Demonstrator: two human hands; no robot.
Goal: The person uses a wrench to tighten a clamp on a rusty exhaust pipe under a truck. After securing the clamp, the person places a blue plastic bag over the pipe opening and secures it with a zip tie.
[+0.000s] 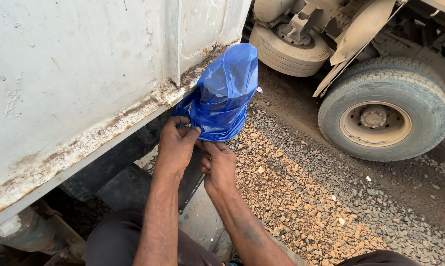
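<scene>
Blue plastic bag (222, 93) covers a fitting at the lower corner of a rusting white metal vehicle body (84, 74), hanging just above the gravel ground (291, 197). A person crouches beside it, both hands at the bag's bottom edge. The left hand (175, 148) pinches the gathered plastic between thumb and fingers, while the right hand (218, 166), touching the left, grips the same hem from below with fingers curled closed. A black rubber mud flap (134, 182) hangs behind the forearms. A dusty truck wheel (384, 116) stands well apart on the right, with a second tyre (286, 47) lying beyond it.
</scene>
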